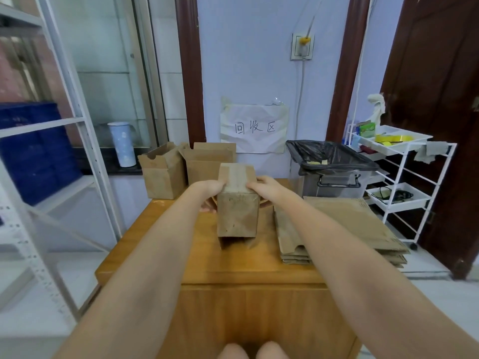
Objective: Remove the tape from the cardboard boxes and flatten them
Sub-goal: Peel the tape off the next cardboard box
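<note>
Lined bin [334, 164] beside white cart [404, 177] (yellow rolls).

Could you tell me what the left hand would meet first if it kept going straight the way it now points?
The left hand grips the small brown cardboard box, pointing away from the person. Straight on, it would probably first meet the open brown cardboard box standing behind, though the depth between them is unclear.

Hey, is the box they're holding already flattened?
No, the box held between the left hand and right hand still stands as a full box with tape across its top.
</note>
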`<state>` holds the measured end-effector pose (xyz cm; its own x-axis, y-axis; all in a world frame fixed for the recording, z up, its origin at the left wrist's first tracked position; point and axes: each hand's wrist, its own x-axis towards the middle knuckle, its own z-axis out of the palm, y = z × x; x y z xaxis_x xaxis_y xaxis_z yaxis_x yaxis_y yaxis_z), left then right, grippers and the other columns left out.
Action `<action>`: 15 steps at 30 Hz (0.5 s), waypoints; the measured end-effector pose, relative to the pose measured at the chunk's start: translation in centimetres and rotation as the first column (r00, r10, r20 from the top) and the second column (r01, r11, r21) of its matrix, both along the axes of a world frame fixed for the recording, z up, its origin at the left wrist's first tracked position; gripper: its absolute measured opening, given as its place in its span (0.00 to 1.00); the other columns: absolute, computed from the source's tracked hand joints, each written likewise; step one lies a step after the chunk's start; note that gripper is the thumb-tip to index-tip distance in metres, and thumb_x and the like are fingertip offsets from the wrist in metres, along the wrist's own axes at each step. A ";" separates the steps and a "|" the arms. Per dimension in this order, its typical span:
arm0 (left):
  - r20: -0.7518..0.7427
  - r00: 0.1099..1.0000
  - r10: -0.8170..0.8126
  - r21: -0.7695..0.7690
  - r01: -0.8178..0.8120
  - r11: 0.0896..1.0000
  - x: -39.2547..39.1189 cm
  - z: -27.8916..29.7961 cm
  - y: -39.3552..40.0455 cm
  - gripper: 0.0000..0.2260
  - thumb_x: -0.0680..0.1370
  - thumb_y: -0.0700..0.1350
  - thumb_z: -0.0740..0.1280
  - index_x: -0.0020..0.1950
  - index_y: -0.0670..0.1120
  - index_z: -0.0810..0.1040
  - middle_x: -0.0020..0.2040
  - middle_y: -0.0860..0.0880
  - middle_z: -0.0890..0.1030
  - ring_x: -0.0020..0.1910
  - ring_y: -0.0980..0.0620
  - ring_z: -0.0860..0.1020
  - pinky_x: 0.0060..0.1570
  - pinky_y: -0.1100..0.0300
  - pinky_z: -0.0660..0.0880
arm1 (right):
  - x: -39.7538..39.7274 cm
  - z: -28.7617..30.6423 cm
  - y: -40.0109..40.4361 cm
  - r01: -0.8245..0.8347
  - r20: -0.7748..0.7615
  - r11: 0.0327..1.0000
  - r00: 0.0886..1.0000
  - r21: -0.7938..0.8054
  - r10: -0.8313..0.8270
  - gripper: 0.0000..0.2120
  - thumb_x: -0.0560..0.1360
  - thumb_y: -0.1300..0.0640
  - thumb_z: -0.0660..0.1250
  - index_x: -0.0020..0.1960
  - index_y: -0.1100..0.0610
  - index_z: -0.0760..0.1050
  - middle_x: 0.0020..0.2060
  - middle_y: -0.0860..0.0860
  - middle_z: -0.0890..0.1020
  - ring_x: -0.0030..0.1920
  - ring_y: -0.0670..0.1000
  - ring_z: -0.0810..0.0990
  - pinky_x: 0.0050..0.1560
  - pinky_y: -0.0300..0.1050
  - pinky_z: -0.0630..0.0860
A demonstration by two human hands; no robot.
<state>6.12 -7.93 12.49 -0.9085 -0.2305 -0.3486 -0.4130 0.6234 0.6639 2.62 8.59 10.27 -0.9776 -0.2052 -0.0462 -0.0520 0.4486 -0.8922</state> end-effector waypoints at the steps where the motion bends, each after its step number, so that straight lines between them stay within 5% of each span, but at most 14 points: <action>1: -0.007 1.000 0.008 0.007 -0.008 1.000 -0.1 -0.3 -0.2 0.30 0.81 0.64 0.48 0.65 0.41 0.71 0.43 0.42 0.79 0.33 0.49 0.75 0.32 0.62 0.69 | 0.0 -0.2 -0.2 -0.003 -0.007 1.000 1.000 -0.016 0.003 0.24 0.78 0.48 0.63 0.70 0.56 0.67 0.54 0.49 0.77 0.48 0.48 0.78 0.39 0.43 0.78; 11: -0.055 0.995 0.087 0.091 -0.082 0.992 -0.2 -3.8 -1.5 0.29 0.80 0.65 0.49 0.68 0.44 0.68 0.41 0.45 0.73 0.36 0.49 0.75 0.36 0.60 0.72 | -0.2 -3.1 -1.5 -0.020 -0.027 0.999 0.999 -0.030 0.019 0.31 0.76 0.49 0.68 0.74 0.55 0.58 0.63 0.54 0.74 0.55 0.54 0.78 0.50 0.52 0.80; 15: -0.081 0.995 0.062 0.071 -0.056 0.996 -0.5 -4.8 -1.8 0.27 0.81 0.63 0.49 0.67 0.43 0.69 0.39 0.44 0.74 0.33 0.49 0.73 0.34 0.60 0.70 | -0.2 -4.1 -1.6 -0.076 -0.087 0.997 0.994 -0.032 0.073 0.36 0.77 0.51 0.67 0.78 0.49 0.50 0.71 0.52 0.68 0.65 0.55 0.73 0.56 0.53 0.79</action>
